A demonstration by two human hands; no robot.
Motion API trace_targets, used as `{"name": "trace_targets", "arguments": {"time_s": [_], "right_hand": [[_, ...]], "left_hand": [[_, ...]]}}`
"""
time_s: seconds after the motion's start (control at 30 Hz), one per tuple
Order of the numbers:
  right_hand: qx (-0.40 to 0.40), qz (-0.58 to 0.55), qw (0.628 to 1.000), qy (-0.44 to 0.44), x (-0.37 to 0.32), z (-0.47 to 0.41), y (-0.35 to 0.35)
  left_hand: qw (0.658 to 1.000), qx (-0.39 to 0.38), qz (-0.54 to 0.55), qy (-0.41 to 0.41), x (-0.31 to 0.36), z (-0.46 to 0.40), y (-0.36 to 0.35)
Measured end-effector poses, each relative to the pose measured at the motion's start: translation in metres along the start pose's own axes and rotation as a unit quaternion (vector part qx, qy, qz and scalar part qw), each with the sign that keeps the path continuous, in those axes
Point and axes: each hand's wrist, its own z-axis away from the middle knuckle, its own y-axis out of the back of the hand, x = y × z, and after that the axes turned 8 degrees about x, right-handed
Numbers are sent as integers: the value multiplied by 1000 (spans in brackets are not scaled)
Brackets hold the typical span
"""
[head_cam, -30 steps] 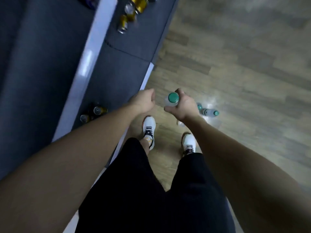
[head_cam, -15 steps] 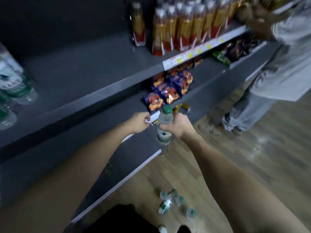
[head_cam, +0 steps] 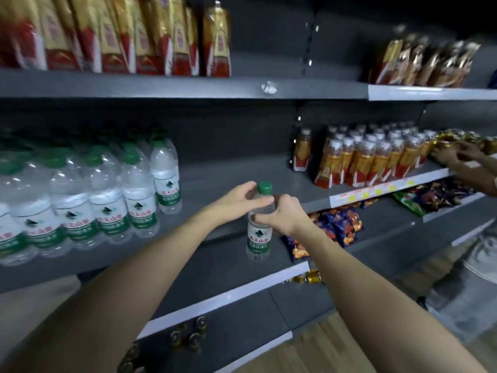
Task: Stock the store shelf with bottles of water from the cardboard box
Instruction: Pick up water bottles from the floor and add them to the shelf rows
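A clear water bottle [head_cam: 258,238] with a green cap and a green-and-white label is held upright in front of the grey middle shelf [head_cam: 215,181]. My right hand [head_cam: 282,214] grips its upper body. My left hand [head_cam: 236,200] pinches the bottle's neck just below the cap. Several matching water bottles [head_cam: 107,195] stand in rows on the left part of that shelf. A bare stretch of shelf lies between them and the held bottle. No cardboard box is in view.
Orange drink bottles [head_cam: 363,162] fill the shelf's right part, where another person's hands [head_cam: 457,154] handle gold packs. Red-gold packages [head_cam: 121,36] line the top shelf. Snack bags [head_cam: 336,227] and cans [head_cam: 188,335] sit on lower shelves. Wooden floor [head_cam: 322,351] lies at lower right.
My view has swung up from the floor to the shelves. The bottle has risen with my right hand, and my left hand has come onto its neck.
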Motion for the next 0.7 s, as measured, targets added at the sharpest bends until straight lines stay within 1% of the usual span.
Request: {"name": "trace_targets", "arguments": {"time_s": [0.03, 0.1, 0.2, 0.3, 0.43, 0.6, 0.7], "right_hand": [[-4, 6, 1000, 14, -15, -5, -8], [-6, 13, 999, 39, -45, -14, -24], [-1, -5, 998, 55, -83, -24, -46], [11, -47, 996, 74, -110, -34, -68], [13, -92, 993, 77, -127, -41, -87], [-24, -156, 985, 68, -138, -61, -96], [-81, -108, 988, 74, -140, -74, -100]], "left_hand": [[1000, 11, -26, 2, -2, 2, 11], [995, 67, -75, 13, -4, 4, 34], [979, 155, -129, -18, -7, 1, 73], [963, 212, -161, -47, -5, 0, 111], [939, 247, -236, -36, -6, -1, 142], [910, 286, -299, -26, 1, -3, 167], [893, 303, -331, 11, 5, -4, 177]]}}
